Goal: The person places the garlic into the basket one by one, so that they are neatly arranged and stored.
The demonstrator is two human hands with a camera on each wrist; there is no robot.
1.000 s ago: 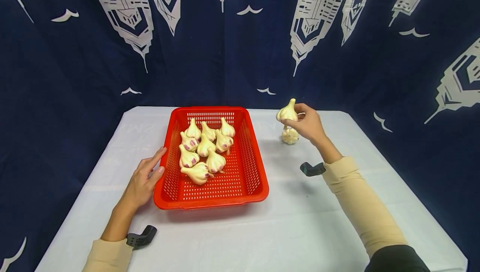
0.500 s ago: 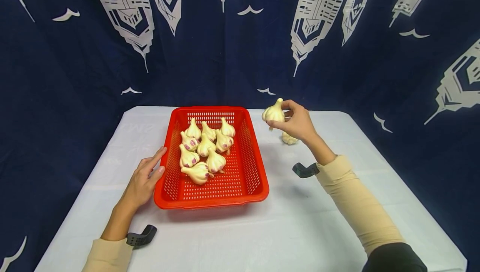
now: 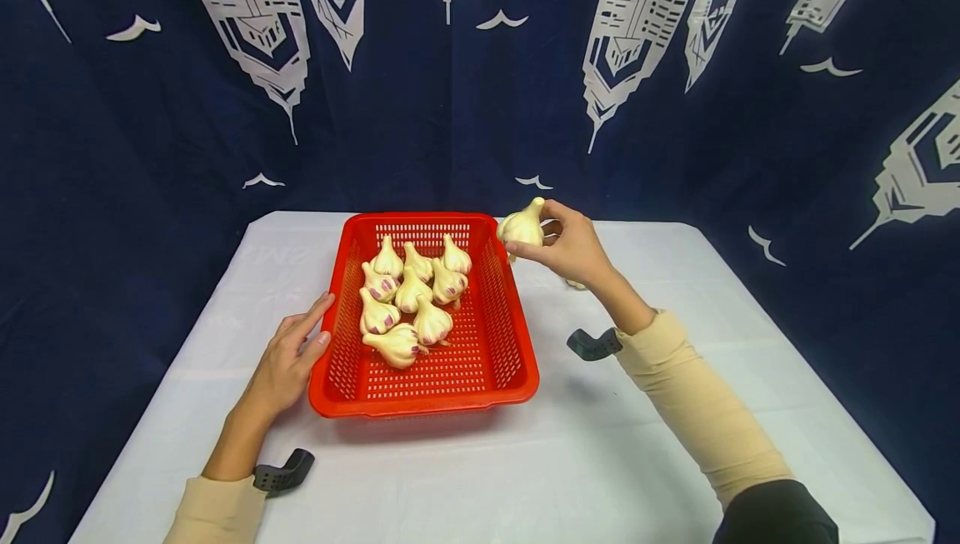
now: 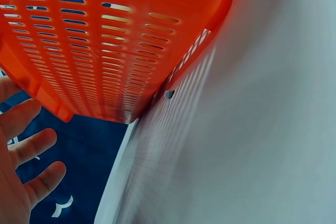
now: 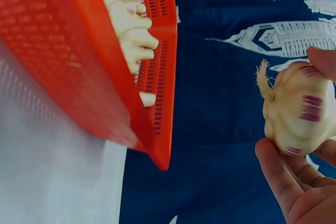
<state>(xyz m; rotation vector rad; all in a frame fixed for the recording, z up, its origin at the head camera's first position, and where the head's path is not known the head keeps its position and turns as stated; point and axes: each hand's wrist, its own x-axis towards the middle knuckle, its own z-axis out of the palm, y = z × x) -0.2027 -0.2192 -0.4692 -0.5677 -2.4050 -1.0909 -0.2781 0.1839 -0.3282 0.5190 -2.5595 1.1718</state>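
My right hand (image 3: 573, 246) pinches a garlic bulb (image 3: 522, 226) between thumb and fingers, held up at the far right corner of a red slotted basket (image 3: 480, 411). In the right wrist view this garlic bulb (image 5: 302, 108) shows purple streaks and a tuft of dry roots. Several more garlic bulbs (image 3: 411, 289) lie in the left and middle of the basket. My left hand (image 3: 285, 365) rests against the basket's left rim, fingers extended. The left wrist view shows the fingers (image 4: 37, 145) spread beside the basket's slotted wall (image 4: 100, 51).
Another garlic bulb (image 3: 576, 284) lies on the white table (image 3: 600, 461), mostly hidden behind my right wrist. A dark blue curtain (image 3: 420, 127) with white building prints hangs behind the table. Dark wrist devices (image 3: 285, 473) sit on both forearms.
My right hand has carried its garlic bulb leftward, away from the other bulb on the table, to the basket's right rim. The left hand and basket have stayed put.
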